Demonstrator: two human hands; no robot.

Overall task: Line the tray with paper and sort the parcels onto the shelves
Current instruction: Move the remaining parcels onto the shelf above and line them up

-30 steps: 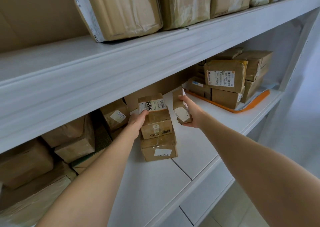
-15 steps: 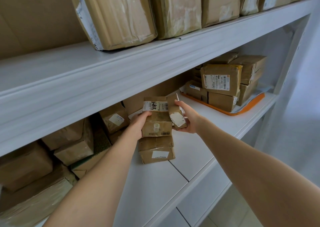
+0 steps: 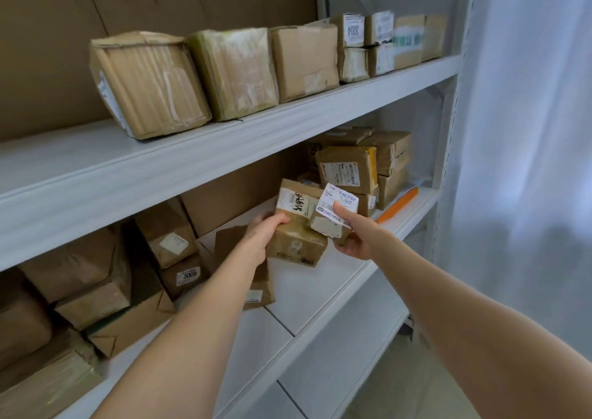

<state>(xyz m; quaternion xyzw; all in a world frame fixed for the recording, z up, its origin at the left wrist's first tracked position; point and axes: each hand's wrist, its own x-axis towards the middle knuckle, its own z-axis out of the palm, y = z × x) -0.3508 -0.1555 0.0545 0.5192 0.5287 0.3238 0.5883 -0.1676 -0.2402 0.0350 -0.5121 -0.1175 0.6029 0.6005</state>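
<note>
My left hand (image 3: pixel 261 231) grips a brown parcel (image 3: pixel 299 226) with a scribbled white label, lifted above the middle shelf (image 3: pixel 320 290). My right hand (image 3: pixel 355 233) holds a smaller parcel (image 3: pixel 333 215) with a white barcode label, thumb on top, touching the first parcel's right side. Below my left wrist another brown parcel (image 3: pixel 256 285) lies on the shelf. An orange tray (image 3: pixel 398 204) lined with white paper sits at the shelf's right end, carrying a stack of parcels (image 3: pixel 352 169).
The upper shelf (image 3: pixel 288 124) carries a row of larger boxes (image 3: pixel 150 82). More parcels (image 3: pixel 96 284) crowd the middle shelf's left side, one marked 3006. A white upright post (image 3: pixel 448 162) and a pale curtain (image 3: pixel 528 130) bound the right.
Both hands have lifted their parcels up and toward me. The small parcel has turned label-up. The view has tilted upward, showing the whole upper shelf.
</note>
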